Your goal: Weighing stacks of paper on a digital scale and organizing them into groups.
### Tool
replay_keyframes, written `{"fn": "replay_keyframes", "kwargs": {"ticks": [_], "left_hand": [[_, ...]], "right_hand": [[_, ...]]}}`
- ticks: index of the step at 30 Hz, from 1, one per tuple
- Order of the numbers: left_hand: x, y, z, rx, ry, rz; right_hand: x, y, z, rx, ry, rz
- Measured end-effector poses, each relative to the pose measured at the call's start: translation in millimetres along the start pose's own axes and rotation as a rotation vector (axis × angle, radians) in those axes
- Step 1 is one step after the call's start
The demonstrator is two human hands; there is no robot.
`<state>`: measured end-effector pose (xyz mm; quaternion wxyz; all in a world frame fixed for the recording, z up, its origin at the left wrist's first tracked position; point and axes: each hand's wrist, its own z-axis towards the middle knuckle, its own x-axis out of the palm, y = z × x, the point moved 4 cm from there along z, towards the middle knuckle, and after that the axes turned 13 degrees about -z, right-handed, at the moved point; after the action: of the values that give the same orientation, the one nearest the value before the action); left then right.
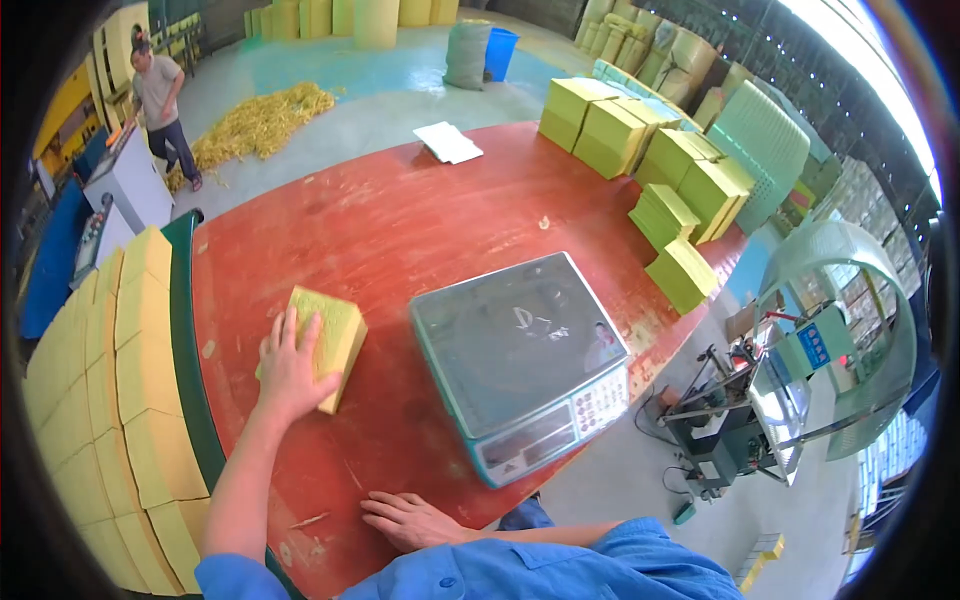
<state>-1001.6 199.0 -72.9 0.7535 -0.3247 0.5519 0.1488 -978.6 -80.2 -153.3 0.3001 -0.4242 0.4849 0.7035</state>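
Note:
My left hand (288,370) lies spread over a stack of yellow paper (342,345), its fingertips on the top face and the thumb stretched toward the near right edge. The palm hides the stack's near left part. My right hand (412,520) rests on the red tabletop (300,237) near my body, holding nothing, with its fingers loosely stretched out. To the right of the paper stack stands a digital weighing scale (520,345) with a dark flat platform and a keypad on its near side. Nothing lies on the platform.
Piled yellow blocks (150,390) line the left edge. More yellow paper stacks (690,180) stand at the far right, beside a green plastic crate (765,150). White sheets (448,142) lie at the far edge. A machine (740,400) stands right; a person (158,105) stands far left.

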Motion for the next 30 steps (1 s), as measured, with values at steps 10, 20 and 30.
{"fn": "replay_keyframes", "kwargs": {"ticks": [10, 20, 30], "left_hand": [[6.7, -165.1, -154.6, -0.258, 0.117, 0.022], [44.5, -276.8, -218.8, -0.456, -0.03, -0.002], [48.9, -285.7, -228.1, -0.518, -0.119, -0.022]], "right_hand": [[28.2, -38.6, -121.0, 0.031, 0.288, 1.063], [32.3, -109.2, -206.1, 0.636, 0.532, 1.689], [17.4, -72.4, -169.8, 0.417, 0.536, 1.876]]}}
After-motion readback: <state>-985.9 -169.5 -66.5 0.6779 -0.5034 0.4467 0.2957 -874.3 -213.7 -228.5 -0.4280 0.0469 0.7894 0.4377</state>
